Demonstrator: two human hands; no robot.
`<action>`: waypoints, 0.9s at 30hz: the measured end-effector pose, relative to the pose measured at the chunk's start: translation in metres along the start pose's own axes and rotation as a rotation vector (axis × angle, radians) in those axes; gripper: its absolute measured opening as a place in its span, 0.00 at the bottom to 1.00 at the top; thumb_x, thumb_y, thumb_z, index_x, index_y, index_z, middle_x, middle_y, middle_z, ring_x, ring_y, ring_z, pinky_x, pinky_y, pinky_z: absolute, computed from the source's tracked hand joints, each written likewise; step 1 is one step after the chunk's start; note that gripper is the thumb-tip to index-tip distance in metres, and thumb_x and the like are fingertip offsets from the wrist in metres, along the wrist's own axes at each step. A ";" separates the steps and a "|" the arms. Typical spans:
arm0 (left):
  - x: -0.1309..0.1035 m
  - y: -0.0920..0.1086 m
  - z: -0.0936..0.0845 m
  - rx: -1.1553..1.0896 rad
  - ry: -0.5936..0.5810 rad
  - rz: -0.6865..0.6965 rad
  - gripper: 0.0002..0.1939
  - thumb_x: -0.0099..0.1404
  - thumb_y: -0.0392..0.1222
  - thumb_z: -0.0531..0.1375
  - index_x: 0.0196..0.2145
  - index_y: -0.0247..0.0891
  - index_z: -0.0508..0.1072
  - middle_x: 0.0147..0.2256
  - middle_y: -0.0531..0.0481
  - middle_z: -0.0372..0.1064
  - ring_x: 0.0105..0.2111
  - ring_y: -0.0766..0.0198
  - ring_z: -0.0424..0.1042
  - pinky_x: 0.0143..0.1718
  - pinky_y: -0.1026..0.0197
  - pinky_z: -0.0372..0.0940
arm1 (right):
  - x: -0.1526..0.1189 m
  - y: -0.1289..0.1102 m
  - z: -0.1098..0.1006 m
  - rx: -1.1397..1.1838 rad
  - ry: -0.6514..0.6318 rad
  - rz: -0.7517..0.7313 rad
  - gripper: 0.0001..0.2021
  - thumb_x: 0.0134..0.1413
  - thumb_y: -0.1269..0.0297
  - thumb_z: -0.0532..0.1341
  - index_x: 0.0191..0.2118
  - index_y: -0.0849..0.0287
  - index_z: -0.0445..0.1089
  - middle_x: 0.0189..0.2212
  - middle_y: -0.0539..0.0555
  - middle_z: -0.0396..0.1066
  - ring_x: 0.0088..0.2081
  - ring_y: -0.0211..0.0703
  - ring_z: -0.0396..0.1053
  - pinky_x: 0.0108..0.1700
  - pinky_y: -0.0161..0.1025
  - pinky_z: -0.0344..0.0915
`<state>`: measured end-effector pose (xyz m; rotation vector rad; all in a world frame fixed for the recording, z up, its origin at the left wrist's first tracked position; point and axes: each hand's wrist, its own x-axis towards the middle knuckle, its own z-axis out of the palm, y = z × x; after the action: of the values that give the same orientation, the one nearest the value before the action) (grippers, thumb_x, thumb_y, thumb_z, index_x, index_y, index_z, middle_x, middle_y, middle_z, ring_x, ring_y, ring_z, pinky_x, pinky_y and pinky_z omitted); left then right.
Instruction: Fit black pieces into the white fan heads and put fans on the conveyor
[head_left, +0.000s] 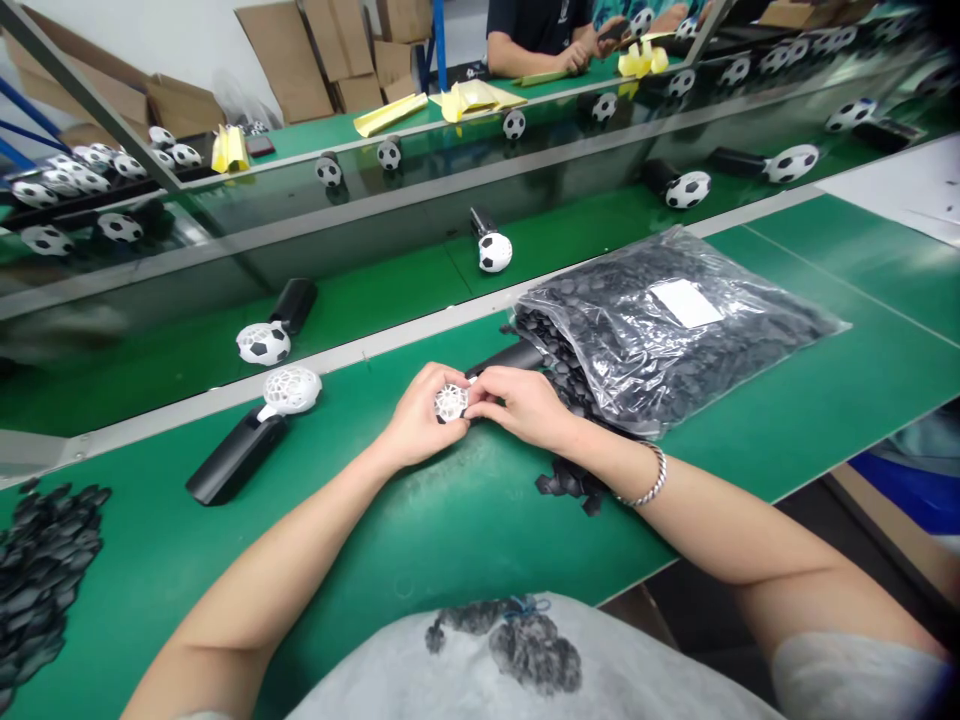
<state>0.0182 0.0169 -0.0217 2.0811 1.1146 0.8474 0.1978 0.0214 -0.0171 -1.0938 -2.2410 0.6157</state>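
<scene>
The white ball is clamped in the left hand over the green table, its right edge pinched by the right hand. Its thin lattice could be cracked by uneven pressure, and the loose black pieces scattered by a dragged forearm.

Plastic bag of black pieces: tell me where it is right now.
The plastic bag lies right of centre in the head view, on the green tabletop, to the right of the right hand, alongside the pale rail.
</scene>
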 end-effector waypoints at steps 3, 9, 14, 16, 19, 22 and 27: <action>0.001 -0.002 0.001 -0.037 0.016 0.009 0.17 0.47 0.33 0.60 0.37 0.39 0.65 0.40 0.49 0.64 0.42 0.59 0.66 0.46 0.55 0.61 | 0.002 0.001 -0.002 0.033 0.011 -0.014 0.05 0.52 0.64 0.63 0.30 0.58 0.68 0.29 0.49 0.69 0.29 0.36 0.66 0.32 0.32 0.60; 0.053 -0.025 -0.020 0.181 0.221 -0.069 0.19 0.47 0.33 0.61 0.39 0.38 0.66 0.41 0.49 0.64 0.44 0.59 0.65 0.48 0.57 0.60 | -0.004 0.018 -0.027 -0.312 0.132 0.058 0.12 0.52 0.57 0.61 0.39 0.59 0.68 0.40 0.58 0.68 0.43 0.52 0.65 0.41 0.44 0.64; 0.115 -0.067 -0.049 0.311 0.318 -0.243 0.19 0.52 0.34 0.61 0.43 0.32 0.65 0.46 0.41 0.61 0.49 0.53 0.62 0.51 0.53 0.57 | -0.018 0.035 -0.038 -0.570 -0.131 0.172 0.19 0.49 0.57 0.63 0.47 0.58 0.68 0.44 0.60 0.67 0.44 0.57 0.65 0.40 0.48 0.66; 0.121 -0.073 -0.057 0.335 0.309 -0.306 0.23 0.52 0.36 0.61 0.46 0.30 0.64 0.47 0.37 0.61 0.50 0.49 0.61 0.51 0.50 0.57 | -0.021 0.039 -0.037 -0.539 -0.203 0.179 0.15 0.53 0.61 0.59 0.46 0.58 0.68 0.43 0.58 0.68 0.42 0.53 0.67 0.41 0.45 0.66; 0.097 -0.061 -0.067 0.371 0.291 -0.311 0.34 0.51 0.41 0.64 0.53 0.29 0.58 0.53 0.35 0.57 0.55 0.47 0.55 0.55 0.49 0.52 | -0.020 0.042 -0.037 -0.473 -0.231 0.204 0.10 0.56 0.66 0.56 0.42 0.58 0.70 0.40 0.56 0.69 0.40 0.48 0.69 0.40 0.41 0.66; 0.040 -0.039 -0.089 0.499 0.259 -0.207 0.37 0.52 0.46 0.63 0.57 0.35 0.55 0.57 0.40 0.54 0.57 0.51 0.52 0.57 0.51 0.50 | -0.017 0.043 -0.039 -0.436 -0.230 0.212 0.06 0.54 0.67 0.56 0.37 0.58 0.69 0.36 0.54 0.69 0.36 0.46 0.69 0.37 0.40 0.65; -0.053 -0.034 -0.139 0.749 0.142 -0.517 0.43 0.47 0.49 0.65 0.59 0.37 0.53 0.56 0.39 0.55 0.56 0.43 0.54 0.53 0.45 0.55 | -0.013 0.038 -0.038 -0.349 -0.202 0.171 0.03 0.53 0.68 0.57 0.31 0.57 0.67 0.30 0.52 0.70 0.34 0.46 0.68 0.33 0.39 0.63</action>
<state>-0.1284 0.0168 0.0227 2.1120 2.1758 0.3394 0.2509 0.0377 -0.0161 -1.4637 -2.5106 0.4272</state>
